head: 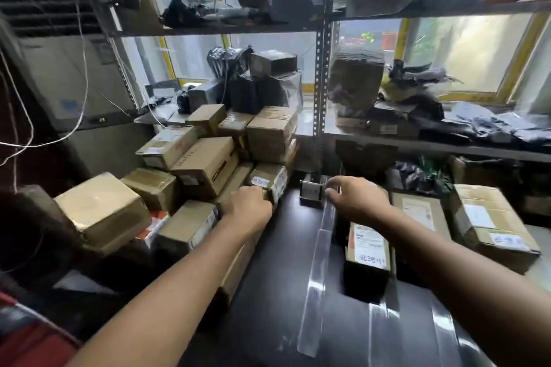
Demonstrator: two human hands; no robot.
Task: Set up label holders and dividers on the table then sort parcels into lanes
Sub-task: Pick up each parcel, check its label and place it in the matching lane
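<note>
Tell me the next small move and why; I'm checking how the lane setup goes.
Probably settle the far end of the clear divider beside the label holder: the right hand is at that end, while the left hand only rests on a cardboard parcel in the pile, not yet lifted.

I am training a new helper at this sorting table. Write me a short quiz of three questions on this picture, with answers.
1. True or false: the black parcel with a white label lies on the dark table, to the right of the long clear divider.
2. Fill the gap: the small label holder stands at the table's far end, just left of the ____ hand.
3. The left hand reaches to: A) the cardboard boxes; B) the black parcel; C) the label holder.

Key: 1 true; 2 right; 3 A.
</note>
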